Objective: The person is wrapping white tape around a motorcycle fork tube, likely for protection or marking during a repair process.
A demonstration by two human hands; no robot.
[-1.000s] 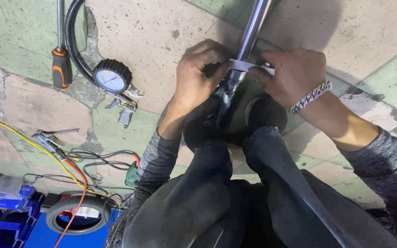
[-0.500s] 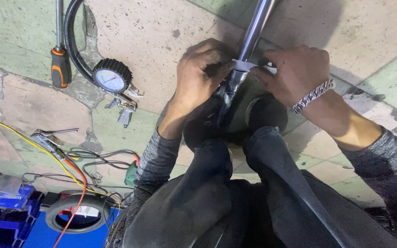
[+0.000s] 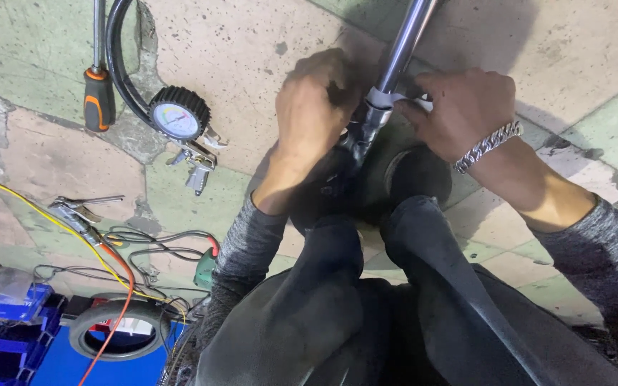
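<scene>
- Head view: left hand [image 3: 316,107] closed around the dark joint below the metal tube [image 3: 403,46], which rises from between the knees.
- Right hand [image 3: 463,107] pinches the pale clamp [image 3: 383,99] on the tube; steadying the joint likely helps.
- Pressure gauge [image 3: 178,116] lies apart on the floor.

- Right hand [image 3: 466,111]: fingertips shifted a touch further up-left along the white clip [image 3: 388,99] on the metal tube [image 3: 405,43]; thumb now sits closer to the tube.
- Left hand [image 3: 312,107]: barely moved, knuckles curled slightly tighter over the black joint [image 3: 355,146].
- Camera view drifted marginally; the floor tools shifted only with it.
</scene>
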